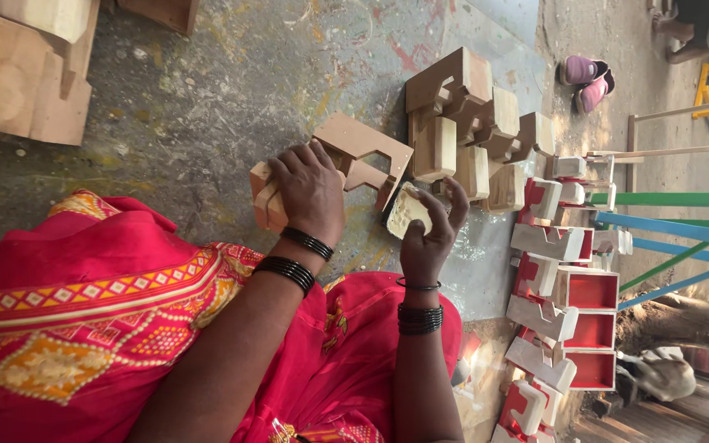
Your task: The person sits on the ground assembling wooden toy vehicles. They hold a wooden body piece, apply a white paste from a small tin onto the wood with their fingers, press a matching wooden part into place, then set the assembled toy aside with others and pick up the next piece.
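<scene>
My left hand (pixel 309 193) is closed over an unpainted wooden piece with cut-out notches (pixel 360 148), pressing it down on the concrete floor (pixel 207 107). To its right, my right hand (pixel 430 234) grips a small pale block or pad (pixel 408 210), held against the lower edge of that wooden piece. Both wrists wear black bangles. A red patterned garment (pixel 100 320) covers my lap below the hands.
A pile of similar bare wooden pieces (pixel 469 123) lies just beyond my hands. A row of red-and-white painted pieces (pixel 564 287) runs along the right. Green and blue painted bars (pixel 674 221), pink sandals (pixel 586 82) and plywood boards (pixel 18 74) lie around. Another person's feet (pixel 683 33) show top right.
</scene>
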A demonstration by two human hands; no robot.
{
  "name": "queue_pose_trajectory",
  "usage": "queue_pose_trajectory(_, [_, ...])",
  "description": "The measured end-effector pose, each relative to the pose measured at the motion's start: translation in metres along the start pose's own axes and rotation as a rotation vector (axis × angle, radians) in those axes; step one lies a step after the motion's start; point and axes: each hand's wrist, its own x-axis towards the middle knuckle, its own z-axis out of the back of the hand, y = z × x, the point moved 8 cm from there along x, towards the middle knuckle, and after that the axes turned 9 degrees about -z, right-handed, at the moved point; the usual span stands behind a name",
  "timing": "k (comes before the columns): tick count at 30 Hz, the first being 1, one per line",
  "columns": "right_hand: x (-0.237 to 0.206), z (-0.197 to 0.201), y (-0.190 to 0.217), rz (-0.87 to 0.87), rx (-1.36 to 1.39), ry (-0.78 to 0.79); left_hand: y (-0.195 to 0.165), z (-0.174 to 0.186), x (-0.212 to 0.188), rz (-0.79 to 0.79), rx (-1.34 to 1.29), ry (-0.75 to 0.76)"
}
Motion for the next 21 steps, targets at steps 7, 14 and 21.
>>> queue_pose_trajectory(7, [0.011, -0.008, -0.002, 0.002, -0.195, 0.050, -0.008, -0.004, 0.000, -0.043, -0.010, 0.116])
queue_pose_trajectory(14, [0.004, -0.018, 0.013, 0.406, -0.567, 0.012, -0.007, -0.005, 0.002, -0.048, 0.012, 0.135])
queue_pose_trajectory(21, [0.001, -0.012, 0.008, 0.443, -0.570, -0.017, -0.008, -0.009, 0.001, -0.029, 0.015, 0.149])
